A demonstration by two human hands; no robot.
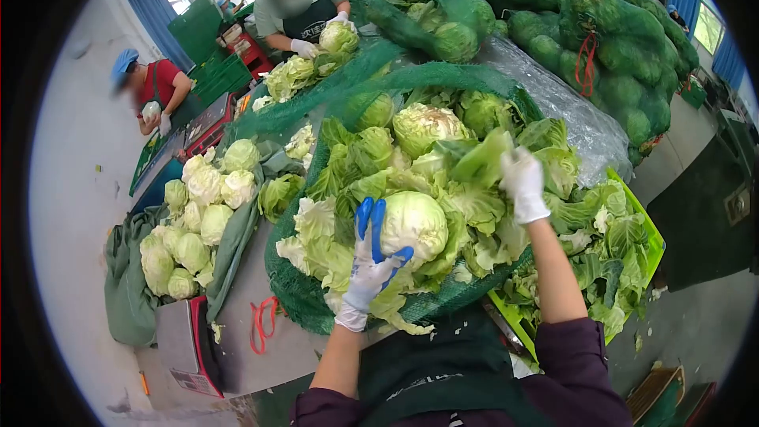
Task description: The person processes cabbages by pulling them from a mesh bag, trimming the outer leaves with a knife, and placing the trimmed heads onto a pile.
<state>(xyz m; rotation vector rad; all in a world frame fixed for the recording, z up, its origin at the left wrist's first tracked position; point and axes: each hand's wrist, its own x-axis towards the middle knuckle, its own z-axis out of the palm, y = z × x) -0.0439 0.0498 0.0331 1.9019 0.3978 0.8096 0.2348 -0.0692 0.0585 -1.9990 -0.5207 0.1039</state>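
A worker trims cabbages over an open green net sack (300, 292). The left hand (368, 261), in a white glove with blue fingertips, cups a pale cabbage head (413, 224) at about seven o'clock in the heap. At two o'clock from it, the right hand (522, 182), also gloved, pinches a loose outer leaf (484, 160), apparently just torn free, though the grip is partly hidden. The step in hand looks like stripping outer leaves; the next move likely calls for dropping that leaf into the yellow-green crate (640, 229) at three o'clock.
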